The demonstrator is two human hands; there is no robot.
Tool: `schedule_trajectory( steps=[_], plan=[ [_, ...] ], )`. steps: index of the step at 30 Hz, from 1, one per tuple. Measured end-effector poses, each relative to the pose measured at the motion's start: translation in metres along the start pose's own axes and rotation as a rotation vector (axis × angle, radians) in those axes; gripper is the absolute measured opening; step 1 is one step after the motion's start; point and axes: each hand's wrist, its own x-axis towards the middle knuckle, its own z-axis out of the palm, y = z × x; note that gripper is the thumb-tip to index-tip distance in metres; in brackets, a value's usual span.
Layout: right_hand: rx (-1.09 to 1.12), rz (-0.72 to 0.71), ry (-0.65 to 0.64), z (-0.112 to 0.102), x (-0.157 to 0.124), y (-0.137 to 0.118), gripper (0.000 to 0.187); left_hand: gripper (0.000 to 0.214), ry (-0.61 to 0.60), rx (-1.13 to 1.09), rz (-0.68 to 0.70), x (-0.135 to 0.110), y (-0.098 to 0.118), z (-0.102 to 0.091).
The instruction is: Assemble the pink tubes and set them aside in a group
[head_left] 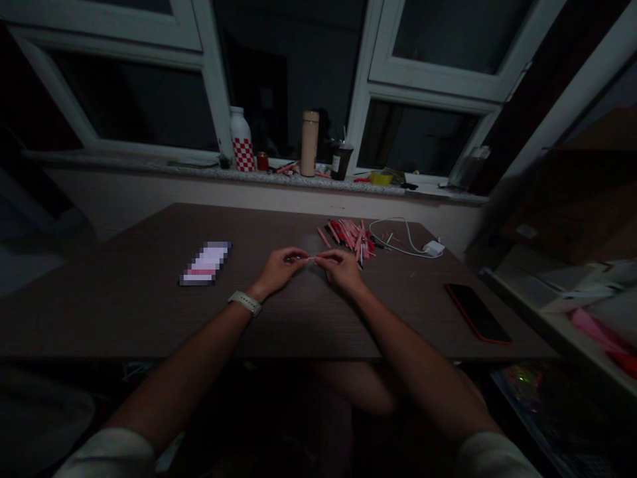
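Observation:
Both my hands meet over the middle of the brown table (pixel 124 305). My left hand (pixel 279 267), with a pale watch on its wrist, and my right hand (pixel 342 267) each pinch an end of one thin, small light-coloured piece (pixel 312 259) held between them; I cannot make out exactly what it is. A pile of several pink and red pen-like sticks (pixel 351 236) lies just beyond my right hand.
A white cable with charger (pixel 432 247) lies right of the pile. A dark phone in a red case (pixel 476 312) rests at the table's right. A blurred-out device (pixel 206 263) lies to the left. Bottles and a cup stand on the windowsill (pixel 308 143).

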Motion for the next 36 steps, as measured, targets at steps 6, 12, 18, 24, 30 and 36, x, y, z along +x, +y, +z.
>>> schedule_trajectory(
  steps=[6,12,18,24,30,36],
  plan=[
    [-0.07,-0.048,-0.052,0.001,0.0,0.008,0.036,0.029,-0.007,0.063,0.031,-0.003,0.003,0.002],
    [-0.127,-0.077,-0.028,0.001,0.001,0.012,0.036,0.031,-0.025,0.114,0.077,-0.005,0.001,0.004],
    [-0.256,-0.131,-0.032,0.0,-0.001,0.008,0.035,0.031,-0.045,0.147,0.108,-0.005,-0.005,0.005],
    [-0.261,-0.088,0.008,-0.002,-0.003,-0.001,0.047,0.036,-0.063,0.115,0.11,-0.005,-0.003,0.006],
    [-0.389,-0.059,0.089,-0.012,0.004,0.005,0.049,0.04,-0.085,0.035,0.074,-0.006,0.0,0.006],
    [-0.853,0.071,0.087,-0.021,0.003,0.005,0.029,0.044,-0.06,-0.141,-0.052,-0.002,-0.002,0.005]
  ],
)
